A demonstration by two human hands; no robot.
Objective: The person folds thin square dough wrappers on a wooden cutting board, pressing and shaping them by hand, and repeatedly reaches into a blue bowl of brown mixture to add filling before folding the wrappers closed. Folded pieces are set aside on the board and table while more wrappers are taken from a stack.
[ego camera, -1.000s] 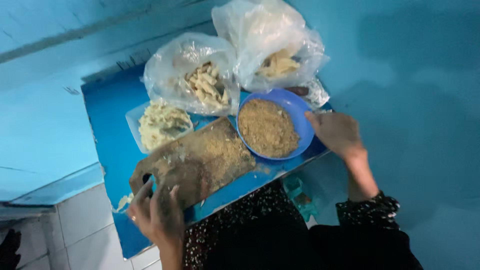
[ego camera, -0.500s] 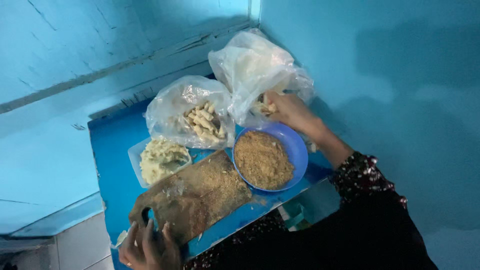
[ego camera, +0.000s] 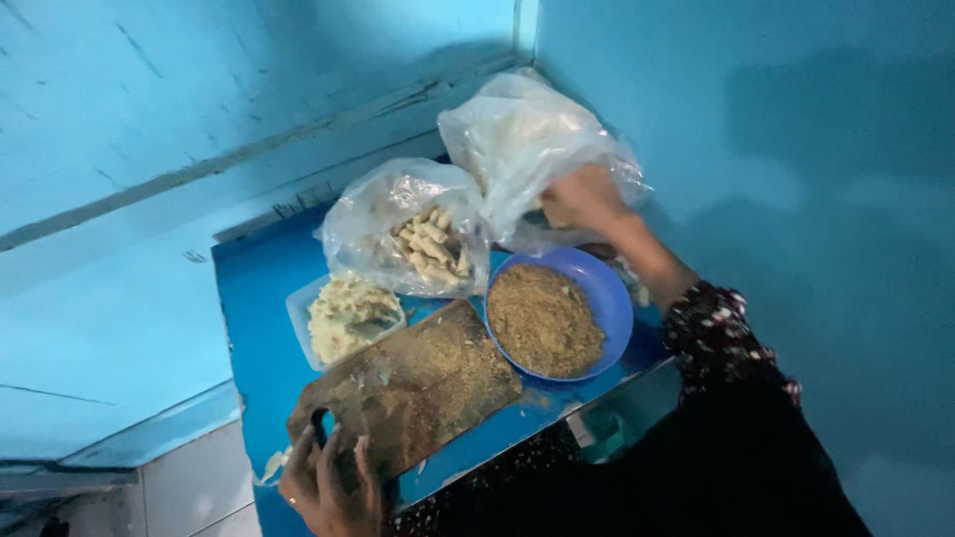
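1. Two hands busy: right hand (ego camera: 582, 199) reaches into the far bag (ego camera: 527, 149) at the corner, fingers curled at its mouth; what it pinches, cannot tell.
2. Left hand (ego camera: 328, 487) presses on the board (ego camera: 413, 393) at its handle end, fingers spread.
3. Board lies on the blue table (ego camera: 254, 298), long axis slanting from near-left handle to far-right, tip beside the bowl (ego camera: 612, 298).
4. Progress, judged: crumbs cover the board, bowl looks full of crumbs, near bag (ego camera: 398, 234) holds pale sticks, tub (ego camera: 298, 316) holds pale mash. Nothing lies on the board for coating; most work seems left.
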